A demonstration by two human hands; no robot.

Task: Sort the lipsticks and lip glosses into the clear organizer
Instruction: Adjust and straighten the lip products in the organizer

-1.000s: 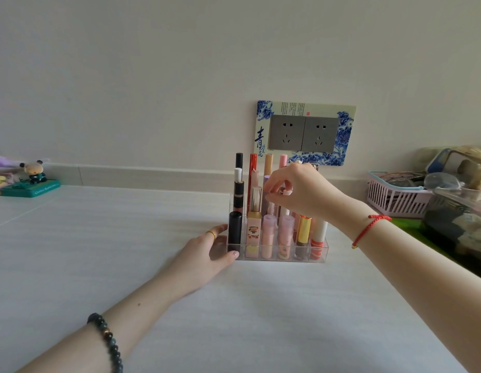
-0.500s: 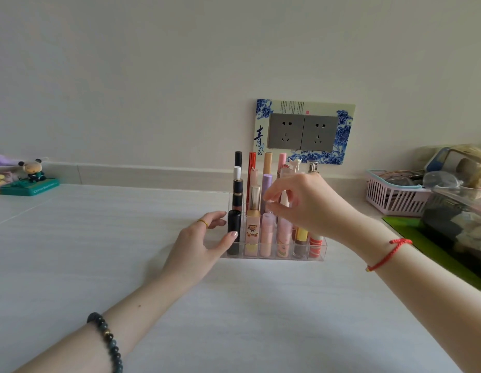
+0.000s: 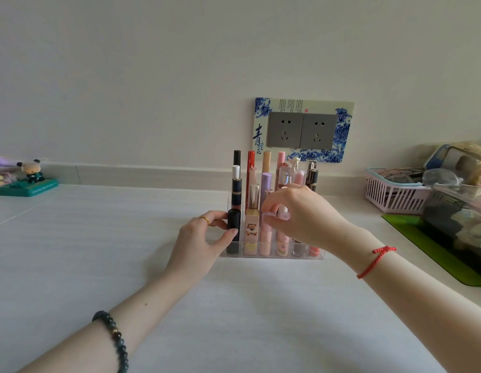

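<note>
A: Start with the big stuff. Where is all this sitting?
B: On a pale table [image 3: 99, 251] that runs up to the wall. A green mat [image 3: 427, 246] and a pink basket [image 3: 390, 197] of odds and ends lie well off to the right, and neither looks part of the job.
A: And the clear organizer?
B: The clear organizer [image 3: 274, 256] stands mid-table, in front of the blue-and-white socket plate [image 3: 304, 130]. It's nearly full: tall tubes upright at the back, shorter ones in front, so every cap can be seen and reached. I see no loose lipsticks on the table, so I'd judge the sort close to finished.
A: What is the left hand doing?
B: The left hand [image 3: 201, 238] grips the organizer's left end, thumb across the front wall by the black lipstick [image 3: 234, 224], fingers curled round the side. The case looks light and top-heavy, so I take that as bracing it against sliding or tipping.
A: The right?
B: The right hand [image 3: 301, 214] reaches over the front row, thumb and forefinger closed in a pinch on the top of a pale pink tube [image 3: 266, 239] in the third front slot. Holding it by the cap leaves the fingers clear of the neighbours. The tube is upright, base low in its slot; whether it's fully seated I can't tell
</note>
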